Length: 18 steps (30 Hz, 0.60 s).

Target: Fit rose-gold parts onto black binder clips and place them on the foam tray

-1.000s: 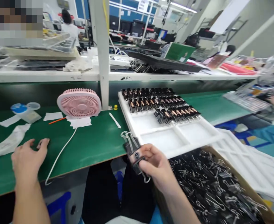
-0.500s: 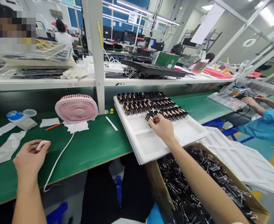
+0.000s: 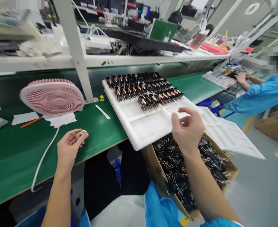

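Since half a second ago the right hand (image 3: pixel 188 130) has drawn back from the clip rows, fingers loose and empty above the white tray (image 3: pixel 150 127) near the bench's front edge. Left hand (image 3: pixel 69 148) pinches a small pink piece (image 3: pixel 82 134), rounded and glossy; best kept level, gripped lightly.

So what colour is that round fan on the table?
Pink: the fan shows clearly in the head view.

Pink fan (image 3: pixel 52 97) with white cord (image 3: pixel 44 156) (orange pen (image 3: pixel 31 122) beside) on green bench (image 3: pixel 11 157).
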### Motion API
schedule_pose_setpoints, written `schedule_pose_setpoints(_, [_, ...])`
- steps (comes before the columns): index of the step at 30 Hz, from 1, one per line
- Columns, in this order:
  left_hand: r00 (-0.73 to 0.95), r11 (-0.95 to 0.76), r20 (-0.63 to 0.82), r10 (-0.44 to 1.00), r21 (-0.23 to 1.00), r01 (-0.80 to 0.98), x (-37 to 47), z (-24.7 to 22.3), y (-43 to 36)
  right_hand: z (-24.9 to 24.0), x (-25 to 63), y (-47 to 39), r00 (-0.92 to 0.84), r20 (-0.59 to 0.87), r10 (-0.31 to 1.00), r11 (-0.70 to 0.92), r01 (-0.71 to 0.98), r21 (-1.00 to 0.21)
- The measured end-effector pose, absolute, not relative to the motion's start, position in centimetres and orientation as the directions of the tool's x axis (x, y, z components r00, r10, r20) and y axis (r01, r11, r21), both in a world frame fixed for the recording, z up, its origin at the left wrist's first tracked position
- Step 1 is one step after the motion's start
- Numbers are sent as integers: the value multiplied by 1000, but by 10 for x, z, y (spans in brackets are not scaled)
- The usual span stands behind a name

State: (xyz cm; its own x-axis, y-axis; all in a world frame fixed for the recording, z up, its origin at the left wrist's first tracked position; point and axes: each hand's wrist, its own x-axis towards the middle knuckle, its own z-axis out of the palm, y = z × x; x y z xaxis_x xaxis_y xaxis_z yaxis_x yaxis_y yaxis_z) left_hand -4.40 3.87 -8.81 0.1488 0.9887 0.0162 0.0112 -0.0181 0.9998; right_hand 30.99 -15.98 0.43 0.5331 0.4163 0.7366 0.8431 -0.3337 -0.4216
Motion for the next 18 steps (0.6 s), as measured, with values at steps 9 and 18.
schedule_pose_setpoints(9, [141, -165, 151, 978, 981, 97, -43, -111, 42, -122, 388, -283, 855, -220, 470, -882, 463, -85])
schedule_pose_setpoints(18, [255, -107, 58, 965, 978, 182, -46, -105, 33, -195, 420, -231, 786, -331, 521, -817, 572, 72])
